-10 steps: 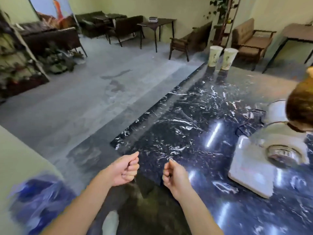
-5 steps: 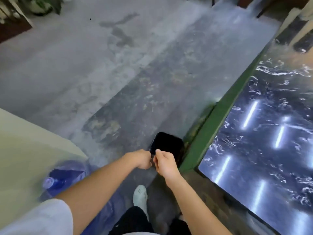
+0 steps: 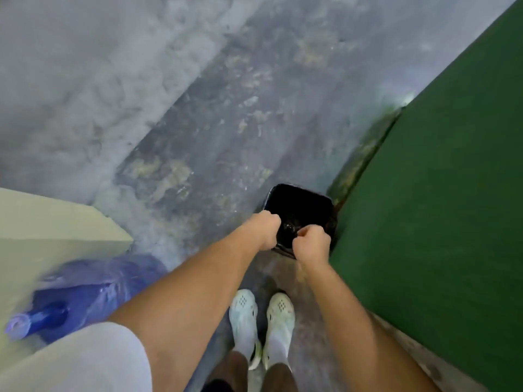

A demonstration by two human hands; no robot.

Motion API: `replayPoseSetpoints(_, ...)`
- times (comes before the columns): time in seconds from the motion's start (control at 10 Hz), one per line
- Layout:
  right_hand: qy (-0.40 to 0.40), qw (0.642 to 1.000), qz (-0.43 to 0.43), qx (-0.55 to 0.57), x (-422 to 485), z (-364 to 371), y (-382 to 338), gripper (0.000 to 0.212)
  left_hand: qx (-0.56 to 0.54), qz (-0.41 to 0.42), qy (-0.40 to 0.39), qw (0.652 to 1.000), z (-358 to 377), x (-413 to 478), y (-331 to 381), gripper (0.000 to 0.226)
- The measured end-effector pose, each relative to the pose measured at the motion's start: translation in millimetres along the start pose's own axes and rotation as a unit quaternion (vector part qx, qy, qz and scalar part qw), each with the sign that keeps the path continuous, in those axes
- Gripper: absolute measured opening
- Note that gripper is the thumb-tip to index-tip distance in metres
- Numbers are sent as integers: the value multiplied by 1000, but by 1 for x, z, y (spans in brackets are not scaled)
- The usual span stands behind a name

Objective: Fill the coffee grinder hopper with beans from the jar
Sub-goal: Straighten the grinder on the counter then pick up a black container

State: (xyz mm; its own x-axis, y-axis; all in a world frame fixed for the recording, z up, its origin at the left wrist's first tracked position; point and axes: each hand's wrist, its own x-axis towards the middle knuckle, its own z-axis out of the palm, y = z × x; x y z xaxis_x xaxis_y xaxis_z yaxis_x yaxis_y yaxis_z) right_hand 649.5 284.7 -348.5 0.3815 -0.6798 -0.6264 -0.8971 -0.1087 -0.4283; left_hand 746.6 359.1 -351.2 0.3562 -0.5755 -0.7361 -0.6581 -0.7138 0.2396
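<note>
Neither the coffee grinder, its hopper nor the bean jar is in view; I am looking straight down at the floor. My left hand (image 3: 266, 227) and my right hand (image 3: 311, 241) are both curled into fists, close together, held over the near rim of a black square bin (image 3: 300, 203) on the floor. I see nothing held in either fist. The hands hide the bin's near edge.
The green side of the counter (image 3: 438, 193) rises on the right, right beside the bin. A large blue water bottle (image 3: 93, 295) lies at lower left against a pale block (image 3: 42, 222). My feet in pale shoes (image 3: 261, 315) stand on grey concrete floor (image 3: 141, 80).
The view has dropped from the black marble countertop with the grinder down to the floor. Both fists have moved forward over the black bin, staying closed and close together.
</note>
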Motion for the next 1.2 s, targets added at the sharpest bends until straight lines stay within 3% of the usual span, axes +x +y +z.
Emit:
replayPoseSetpoints(0.1,43,999,-6,15,25,10,7,26,-46,39,71,996,15,25,5,6)
replayPoseSetpoints(0.2,51,998,15,46,40,15,14,29,-111,56,120,985,27,42,12,12)
replayPoseSetpoints(0.3,18,998,7,52,48,18,22,46,-155,71,88,981,36,54,15,56)
replayPoseSetpoints(0.4,-11,1000,-15,26,53,20,26,53,-177,64,34,982,39,53,15,82)
replayPoseSetpoints(0.5,3,1000,-16,18,49,19,29,46,-163,34,3,986,37,51,15,84)
replayPoseSetpoints(0.7,-66,995,-39,-56,33,10,26,53,-24,1,-55,998,22,27,1,83)
replayPoseSetpoints(0.9,-156,977,-54,-137,-45,-37,8,60,79,-21,-140,987,-10,-54,1,88)
replayPoseSetpoints(1.2,-178,977,-62,-100,-187,-106,4,57,104,19,-167,980,-37,-198,45,93)
